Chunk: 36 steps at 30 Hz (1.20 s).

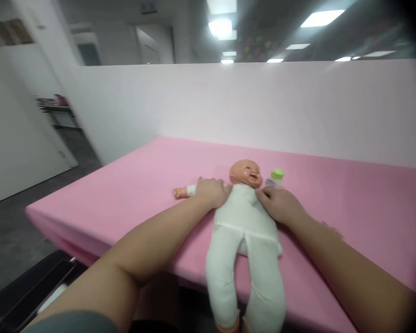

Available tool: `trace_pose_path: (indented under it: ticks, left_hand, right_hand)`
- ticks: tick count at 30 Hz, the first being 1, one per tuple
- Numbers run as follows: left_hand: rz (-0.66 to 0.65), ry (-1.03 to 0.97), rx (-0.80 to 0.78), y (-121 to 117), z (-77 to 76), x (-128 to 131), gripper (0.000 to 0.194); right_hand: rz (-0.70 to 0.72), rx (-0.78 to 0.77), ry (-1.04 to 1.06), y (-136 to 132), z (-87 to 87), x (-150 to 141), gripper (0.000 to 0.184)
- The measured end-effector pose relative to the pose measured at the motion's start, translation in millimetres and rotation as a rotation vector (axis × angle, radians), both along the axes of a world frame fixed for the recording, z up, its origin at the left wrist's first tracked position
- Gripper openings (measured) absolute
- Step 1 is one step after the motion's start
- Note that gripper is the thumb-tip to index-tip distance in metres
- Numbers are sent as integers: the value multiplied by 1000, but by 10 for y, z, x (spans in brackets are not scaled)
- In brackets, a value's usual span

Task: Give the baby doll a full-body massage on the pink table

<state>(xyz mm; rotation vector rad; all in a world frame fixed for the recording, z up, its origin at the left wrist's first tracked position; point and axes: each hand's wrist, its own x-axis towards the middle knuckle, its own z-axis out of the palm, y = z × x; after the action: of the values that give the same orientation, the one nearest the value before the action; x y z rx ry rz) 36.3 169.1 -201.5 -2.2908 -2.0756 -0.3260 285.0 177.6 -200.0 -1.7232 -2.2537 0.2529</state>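
Observation:
A baby doll (244,217) in a white suit lies on its back on a pink mat (131,194), head away from me, legs hanging over the near edge. My left hand (211,190) rests on the doll's shoulder and upper arm, fingers curled over it. My right hand (280,203) presses on the doll's other shoulder, fingers closed on the white cloth. A small bottle with a green cap (276,177) stands just beyond my right hand, beside the doll's head.
A pale pink partition wall (263,106) runs behind the mat. To the left there is grey floor, a white wall and a dark shelf (60,113). A black object (38,291) sits low at the near left.

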Motion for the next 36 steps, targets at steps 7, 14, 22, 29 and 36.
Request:
trace_pose_path:
  ticks: [7,14,22,29,36]
  left_hand:
    - [7,-46,16,-61,-155,109,72]
    - [-28,-51,35,-75,-213,64,73]
    - [-78,-72,-21,-93,-137,-17,75]
    - [-72,-55,6,-90,-156,-14,73]
    - [-77,-42,124,-108,-205,-12,67]
  right_hand:
    - [17,-48,-17,175,-187,67,55]
    - [18,-103,61,183,-202,78,52]
    - [34,-18,85,177,-244,97,45]
    - [699,350,300,-473,-130,-101,29]
    - [1000,325,22,-734,44,-302,69]
